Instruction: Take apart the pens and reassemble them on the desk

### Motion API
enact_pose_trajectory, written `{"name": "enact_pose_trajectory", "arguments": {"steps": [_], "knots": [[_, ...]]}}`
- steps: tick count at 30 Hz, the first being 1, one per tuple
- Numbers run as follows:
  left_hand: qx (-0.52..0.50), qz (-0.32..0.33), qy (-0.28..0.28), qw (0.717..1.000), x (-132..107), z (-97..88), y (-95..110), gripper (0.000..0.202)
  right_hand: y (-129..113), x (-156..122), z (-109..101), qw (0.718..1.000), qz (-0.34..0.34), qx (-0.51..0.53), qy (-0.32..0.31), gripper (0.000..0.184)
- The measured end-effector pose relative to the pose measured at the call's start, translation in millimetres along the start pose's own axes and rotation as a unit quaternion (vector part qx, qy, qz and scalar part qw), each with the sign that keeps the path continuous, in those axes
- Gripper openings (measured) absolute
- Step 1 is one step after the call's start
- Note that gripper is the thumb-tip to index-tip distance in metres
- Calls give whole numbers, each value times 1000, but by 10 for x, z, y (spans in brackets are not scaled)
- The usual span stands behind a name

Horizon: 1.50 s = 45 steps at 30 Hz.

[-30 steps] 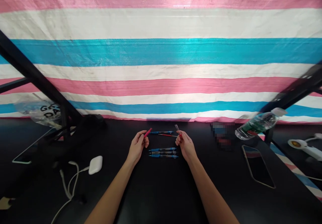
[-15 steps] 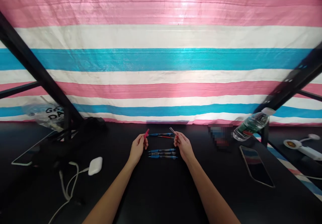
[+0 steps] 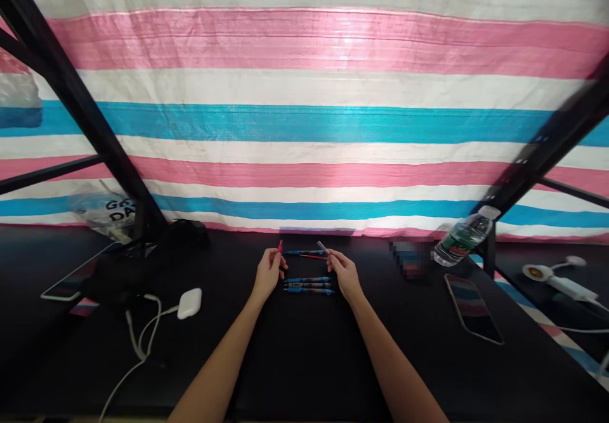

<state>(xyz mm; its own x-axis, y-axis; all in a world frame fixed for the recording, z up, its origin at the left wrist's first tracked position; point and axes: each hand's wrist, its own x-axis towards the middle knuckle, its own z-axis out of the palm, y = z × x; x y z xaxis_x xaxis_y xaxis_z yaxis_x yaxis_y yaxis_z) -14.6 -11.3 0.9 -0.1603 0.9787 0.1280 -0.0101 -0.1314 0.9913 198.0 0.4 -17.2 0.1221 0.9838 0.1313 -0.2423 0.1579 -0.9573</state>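
Note:
My left hand [image 3: 267,275] pinches a short red pen part [image 3: 280,246] upright between thumb and fingers. Between the fingertips of my right hand [image 3: 346,275] is a clear pen barrel [image 3: 323,247], slanting up to the left. On the black table between the hands lie a blue pen [image 3: 299,252] and, just in front of it, a thin red pen refill [image 3: 311,257]. Closer to me, blue pens [image 3: 308,290] lie side by side in a small group. My fingers hide part of both held pieces.
To the right are a phone [image 3: 473,309], a tilted water bottle [image 3: 466,236] and a blurred-out item [image 3: 412,258]. At left lie a white earbud case [image 3: 189,303], white cables [image 3: 143,353] and a dark bag [image 3: 118,277]. Behind hangs a striped tarp [image 3: 304,175] between black frame bars.
The view has shifted slightly. The red part in my left hand has turned from a slant to more upright. My right hand still holds the clear barrel.

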Motion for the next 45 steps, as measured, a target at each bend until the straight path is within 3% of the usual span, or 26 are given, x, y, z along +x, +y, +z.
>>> {"name": "enact_pose_trajectory", "arguments": {"steps": [8, 13, 20, 29, 35, 41, 45], "knots": [[5, 8, -35, 999, 47, 12, 54, 30, -39, 19, 39, 999, 16, -6, -32, 37], [9, 17, -29, 999, 61, -5, 77, 31, -94, 9, 81, 998, 28, 11, -54, 37], [20, 16, -34, 999, 66, -36, 118, 33, -101, 0, 84, 998, 35, 35, -36, 37], [3, -21, -42, 999, 31, -15, 153, 29, -87, 3, 67, 998, 44, 19, -44, 39], [-10, -29, -51, 998, 45, -18, 151, 37, -110, 3, 70, 996, 52, 18, -74, 36], [-1, 0, -25, 1000, 62, -25, 116, 34, -104, 4, 83, 998, 27, 6, -49, 32], [9, -4, -25, 1000, 63, -24, 117, 35, -113, 48, -19, 994, -41, -98, 29, 28]]}}
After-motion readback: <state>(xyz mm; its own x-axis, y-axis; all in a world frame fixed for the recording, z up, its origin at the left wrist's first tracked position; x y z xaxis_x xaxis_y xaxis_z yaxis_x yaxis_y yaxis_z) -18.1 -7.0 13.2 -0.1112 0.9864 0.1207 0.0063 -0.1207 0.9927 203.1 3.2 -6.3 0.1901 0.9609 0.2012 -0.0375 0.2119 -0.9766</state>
